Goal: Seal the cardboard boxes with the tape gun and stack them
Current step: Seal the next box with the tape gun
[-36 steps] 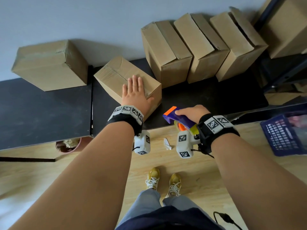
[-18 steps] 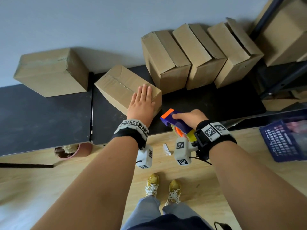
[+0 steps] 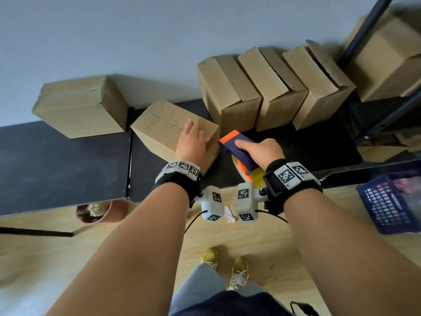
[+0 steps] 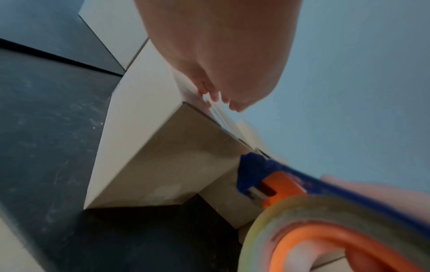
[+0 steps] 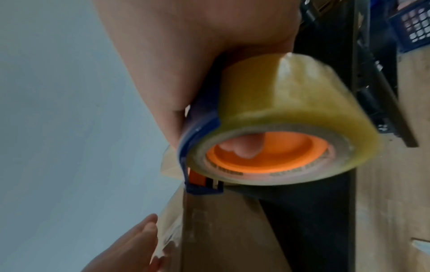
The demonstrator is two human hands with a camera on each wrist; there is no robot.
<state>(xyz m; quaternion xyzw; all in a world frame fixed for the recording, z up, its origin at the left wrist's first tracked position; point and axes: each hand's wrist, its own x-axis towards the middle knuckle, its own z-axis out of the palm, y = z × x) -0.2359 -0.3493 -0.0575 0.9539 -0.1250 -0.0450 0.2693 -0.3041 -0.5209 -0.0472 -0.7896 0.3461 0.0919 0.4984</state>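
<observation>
The left hand (image 3: 191,142) lies flat, fingers straight and together, on the top of a cardboard box (image 3: 159,124) that sits skewed on the black table (image 3: 57,165); it presses the near right part of the top and grips nothing. The right hand (image 3: 259,151) is wrapped around the blue tape gun (image 3: 237,147), its fingers curled through the orange core of the clear tape roll (image 5: 291,114), as the right wrist view shows. The gun's orange and blue front end is at the box's right upper edge, just beside the left hand, and a strip of clear tape (image 5: 170,220) runs from it down along the box edge toward the left fingers. Another box (image 3: 79,106) stands to the left against the wall, well apart from the hands. 3 boxes (image 3: 273,87) lean in a row behind the gun. A blue basket (image 3: 391,201) sits on the wooden floor to the right.
</observation>
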